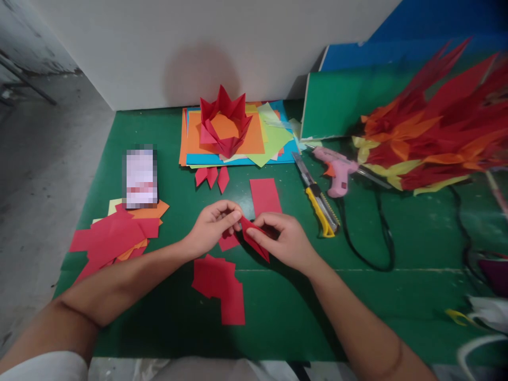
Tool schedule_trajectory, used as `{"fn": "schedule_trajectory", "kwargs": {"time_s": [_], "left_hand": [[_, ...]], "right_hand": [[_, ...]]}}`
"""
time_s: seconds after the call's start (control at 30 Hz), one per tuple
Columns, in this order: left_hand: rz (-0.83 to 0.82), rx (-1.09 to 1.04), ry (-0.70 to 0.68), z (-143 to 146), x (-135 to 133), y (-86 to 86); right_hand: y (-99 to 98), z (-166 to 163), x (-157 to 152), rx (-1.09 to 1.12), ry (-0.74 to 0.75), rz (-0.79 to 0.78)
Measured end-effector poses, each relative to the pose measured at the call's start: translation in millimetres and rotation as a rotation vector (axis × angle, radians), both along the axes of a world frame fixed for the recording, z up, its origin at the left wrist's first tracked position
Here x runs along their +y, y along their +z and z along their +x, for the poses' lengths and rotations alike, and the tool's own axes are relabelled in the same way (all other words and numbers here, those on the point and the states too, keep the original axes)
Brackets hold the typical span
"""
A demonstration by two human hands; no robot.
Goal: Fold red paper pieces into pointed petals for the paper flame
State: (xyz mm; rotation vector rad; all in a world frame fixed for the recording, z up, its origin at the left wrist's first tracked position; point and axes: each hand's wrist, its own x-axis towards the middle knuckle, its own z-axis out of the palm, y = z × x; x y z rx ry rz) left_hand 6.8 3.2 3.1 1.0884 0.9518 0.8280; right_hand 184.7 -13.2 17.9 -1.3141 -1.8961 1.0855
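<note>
Both hands meet over the middle of the green table (397,317), pinching one folded red paper piece (254,238). My left hand (212,225) grips its upper tip with closed fingers. My right hand (283,238) holds the lower part, fingers curled round it. A flat red paper rectangle (265,196) lies just beyond the hands. Three small folded red petals (212,177) lie in front of a red paper crown-shaped flower (224,124), which sits on a stack of coloured sheets (273,140). Loose red squares (220,283) lie under my forearms.
A pile of red and orange paper scraps (115,235) lies left, by a phone (139,177). A yellow utility knife (319,203) and pink glue gun (337,169) with black cord lie right. A big red-orange paper arrangement (440,137) fills the right. A green board (333,100) leans behind.
</note>
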Motion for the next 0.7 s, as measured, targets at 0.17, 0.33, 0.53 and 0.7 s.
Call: {"fn": "schedule_trajectory", "kwargs": {"time_s": [0.17, 0.33, 0.53, 0.7], "left_hand": [[0.553, 0.336, 0.15, -5.3, 1.2, 2.6], [1.197, 0.595, -0.192, -8.3, -1.6, 2.4], [1.204, 0.753, -0.381, -5.7, -1.5, -6.4], [1.133, 0.835, -0.464, -5.3, -0.9, -10.6]], "right_hand": [[0.2, 7.0, 4.7, -0.109, -0.055, 0.099], [-4.2, 18.4, 12.6, -0.306, -0.033, 0.281], [-11.8, 22.6, 15.7, -0.386, 0.035, 0.276], [-15.2, 22.4, 17.3, -0.436, 0.028, 0.252]]}}
